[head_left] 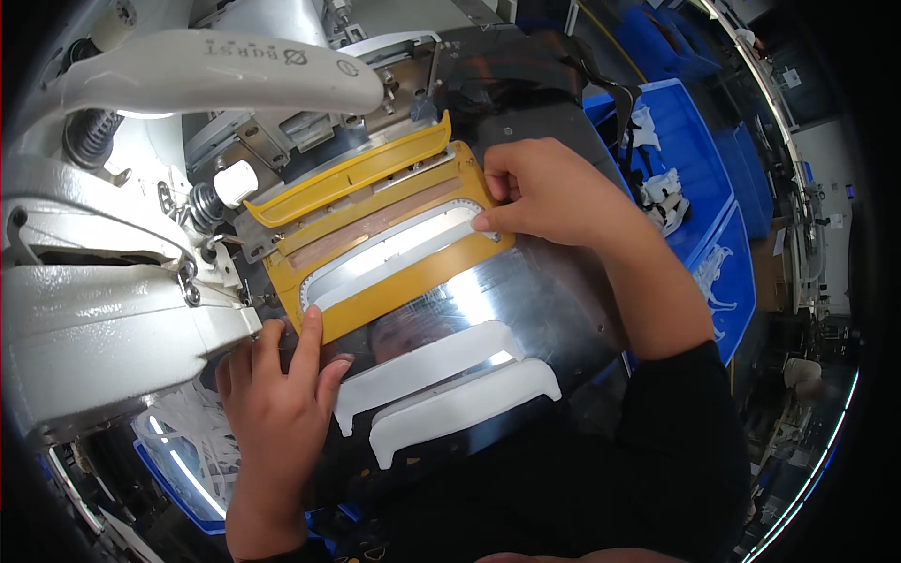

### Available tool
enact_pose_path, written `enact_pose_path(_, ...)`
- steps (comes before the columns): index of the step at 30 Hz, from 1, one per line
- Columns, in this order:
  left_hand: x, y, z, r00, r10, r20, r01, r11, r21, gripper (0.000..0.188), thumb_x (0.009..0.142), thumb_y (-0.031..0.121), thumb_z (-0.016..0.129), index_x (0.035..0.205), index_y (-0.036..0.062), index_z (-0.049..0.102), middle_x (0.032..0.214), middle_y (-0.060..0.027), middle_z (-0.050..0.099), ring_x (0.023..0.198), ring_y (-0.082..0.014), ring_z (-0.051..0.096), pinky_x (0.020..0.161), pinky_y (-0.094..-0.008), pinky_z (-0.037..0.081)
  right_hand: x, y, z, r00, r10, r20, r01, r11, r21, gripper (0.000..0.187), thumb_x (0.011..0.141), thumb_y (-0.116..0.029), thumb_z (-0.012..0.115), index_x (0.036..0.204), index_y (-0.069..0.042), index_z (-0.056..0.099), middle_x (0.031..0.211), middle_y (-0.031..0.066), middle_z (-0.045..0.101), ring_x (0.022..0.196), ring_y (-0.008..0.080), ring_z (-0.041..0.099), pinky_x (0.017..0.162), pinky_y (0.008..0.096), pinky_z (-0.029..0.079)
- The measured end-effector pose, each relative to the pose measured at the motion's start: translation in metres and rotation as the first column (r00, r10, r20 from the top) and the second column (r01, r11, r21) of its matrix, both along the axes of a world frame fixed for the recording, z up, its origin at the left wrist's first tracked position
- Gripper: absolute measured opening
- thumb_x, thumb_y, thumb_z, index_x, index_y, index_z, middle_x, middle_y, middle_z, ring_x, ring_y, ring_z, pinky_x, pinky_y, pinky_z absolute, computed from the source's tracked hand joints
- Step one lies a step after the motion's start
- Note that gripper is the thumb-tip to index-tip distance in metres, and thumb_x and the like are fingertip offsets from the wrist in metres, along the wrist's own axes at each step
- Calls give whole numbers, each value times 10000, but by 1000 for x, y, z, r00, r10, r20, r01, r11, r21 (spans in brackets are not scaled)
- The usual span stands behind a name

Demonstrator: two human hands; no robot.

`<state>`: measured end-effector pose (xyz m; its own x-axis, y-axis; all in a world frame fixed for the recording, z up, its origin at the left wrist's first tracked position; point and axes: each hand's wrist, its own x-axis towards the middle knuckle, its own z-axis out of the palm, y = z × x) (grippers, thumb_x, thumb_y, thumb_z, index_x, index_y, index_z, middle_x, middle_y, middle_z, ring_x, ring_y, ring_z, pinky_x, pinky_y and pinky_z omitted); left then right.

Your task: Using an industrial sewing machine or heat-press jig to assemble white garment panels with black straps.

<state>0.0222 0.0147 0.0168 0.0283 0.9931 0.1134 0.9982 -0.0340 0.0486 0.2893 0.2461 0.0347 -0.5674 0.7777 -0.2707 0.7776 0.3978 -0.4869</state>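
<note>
A yellow sewing template [418, 283] with a long rounded slot lies on the shiny metal table, tilted up toward the right. A white strip [410, 257] runs along the slot, its ends bending round the corners. My right hand [554, 192] is curled at the template's right end, thumb tip pressed on the strip's end; its other fingertips are partly hidden. At the lower left corner, my left hand [282, 394] has its fingers apart, the index fingertip resting on the template. Closer to me lie two white strips with bent ends, an upper one [427, 364] and a lower one [465, 411].
A white sewing machine [103, 319] fills the left side, its arm [216, 75] reaching over the template's far side. A raised yellow clamp bar [352, 178] stands behind the slot. At right, a blue bin [690, 141] holds white and black pieces. Another blue bin [211, 521] sits lower left.
</note>
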Motion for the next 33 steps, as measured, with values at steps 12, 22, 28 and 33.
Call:
enact_pose_path(12, -13, -1, -2, 993, -56, 108, 59, 998, -22, 580, 898, 393, 823, 1407, 131, 735, 1254, -128, 640, 1147, -342, 612, 1032, -494, 466, -18, -21, -14, 736, 632, -244, -480, 741, 469, 221, 922, -247, 794, 1092, -106, 803, 1234, 78, 707, 1221, 295, 609, 1066, 453, 466)
enact_pose_path(22, -14, -4, -1, 994, -52, 92, 52, 999, -1, 582, 902, 400, 814, 1399, 109, 731, 1222, -111, 611, 1123, -334, 590, 1018, -486, 461, -32, -25, -15, 722, 680, -127, -570, 689, 448, 247, 936, -288, 776, 1118, -135, 842, 1274, 31, 713, 1240, 287, 599, 1082, 464, 463)
enact_pose_path(28, -13, -5, -4, 991, -60, 119, 62, 998, -9, 578, 906, 399, 810, 1397, 105, 730, 1226, -109, 611, 1134, -333, 589, 1025, -489, 461, -32, -25, -22, 714, 687, -132, -567, 679, 466, 262, 937, -309, 770, 1097, -112, 834, 1273, 12, 743, 1221, 283, 620, 1078, 451, 469)
enact_pose_path(33, -12, -6, 1, 990, -62, 130, 63, 998, 1, 534, 908, 374, 814, 1346, 79, 740, 1186, -117, 635, 1128, -327, 604, 1017, -486, 473, -35, -25, -21, 720, 676, -157, -560, 699, 445, 239, 941, -312, 764, 1076, -123, 819, 1273, 26, 755, 1231, 281, 623, 1084, 457, 466)
